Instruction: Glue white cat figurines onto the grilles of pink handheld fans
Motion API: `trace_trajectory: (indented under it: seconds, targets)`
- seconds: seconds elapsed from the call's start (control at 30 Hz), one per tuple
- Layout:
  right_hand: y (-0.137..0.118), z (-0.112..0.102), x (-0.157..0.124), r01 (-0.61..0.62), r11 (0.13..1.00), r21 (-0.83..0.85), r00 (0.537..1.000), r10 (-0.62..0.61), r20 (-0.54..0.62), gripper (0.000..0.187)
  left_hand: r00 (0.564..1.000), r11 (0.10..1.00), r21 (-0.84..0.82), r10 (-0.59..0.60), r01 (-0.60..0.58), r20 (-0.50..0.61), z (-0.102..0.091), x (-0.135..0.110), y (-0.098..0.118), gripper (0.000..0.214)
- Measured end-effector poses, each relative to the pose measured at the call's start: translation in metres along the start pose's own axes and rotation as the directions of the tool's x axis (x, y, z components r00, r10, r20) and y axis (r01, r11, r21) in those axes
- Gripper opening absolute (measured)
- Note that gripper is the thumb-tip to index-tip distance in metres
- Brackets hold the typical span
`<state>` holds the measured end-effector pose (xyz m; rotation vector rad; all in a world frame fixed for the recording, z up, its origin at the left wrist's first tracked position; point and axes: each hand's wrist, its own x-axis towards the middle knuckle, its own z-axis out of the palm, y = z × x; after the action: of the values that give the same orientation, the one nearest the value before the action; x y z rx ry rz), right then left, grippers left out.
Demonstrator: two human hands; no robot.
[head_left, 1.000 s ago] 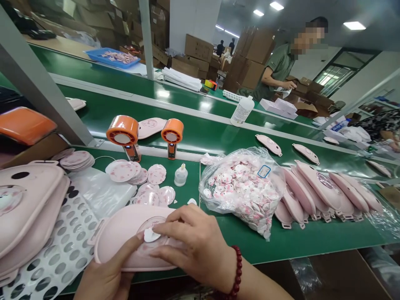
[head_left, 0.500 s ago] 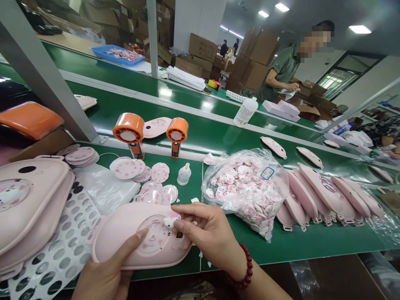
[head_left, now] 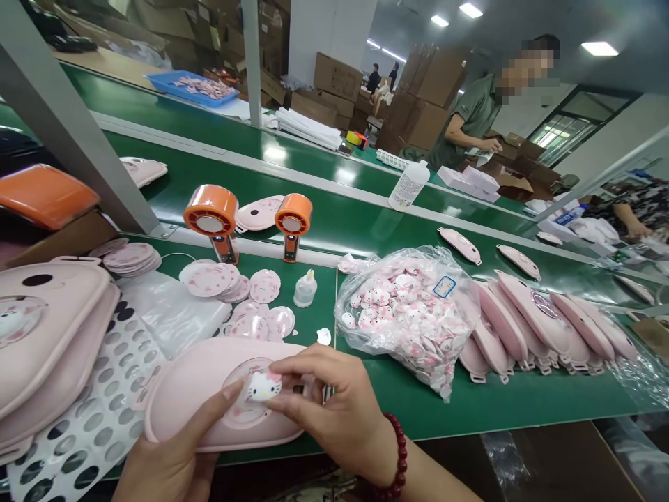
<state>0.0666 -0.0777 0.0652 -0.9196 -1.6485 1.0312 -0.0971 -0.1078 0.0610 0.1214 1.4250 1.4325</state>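
Note:
My left hand (head_left: 175, 446) grips the near-left edge of a pale pink oval plastic shell (head_left: 185, 387), its thumb on top beside a round printed disc (head_left: 235, 411) set in the shell. A small white cat-face piece with a pink bow (head_left: 264, 387) lies over that disc. My right hand (head_left: 345, 408), with a red bead bracelet on the wrist, pinches this piece between thumb and fingers at its right side. The piece's underside is hidden, so I cannot tell whether it touches the disc. Beyond my right hand lies a clear plastic bag of cat-face pieces (head_left: 402, 307).
Printed discs (head_left: 209, 279) and a small squeeze bottle (head_left: 305, 288) lie behind the shell. Two orange handheld fans (head_left: 212, 210) stand by the conveyor (head_left: 334, 223). Pink shells are stacked left (head_left: 67, 279) and rowed right (head_left: 527, 321). A co-worker (head_left: 470, 111) stands across the line.
My right hand has moved left with the cat-face piece, bringing it over the disc and turning its face towards me. My left hand keeps hold of the shell.

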Motion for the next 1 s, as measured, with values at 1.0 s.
trace_trajectory:
  seconds: [1.0]
  targets:
    - [-0.014, 0.016, -0.008, 0.327, 0.717, -0.616, 0.934, -0.342, 0.098, 0.017, 0.996, 0.996, -0.036, 0.084, -0.083, 0.038, -0.012, -0.001, -0.007, 0.071]
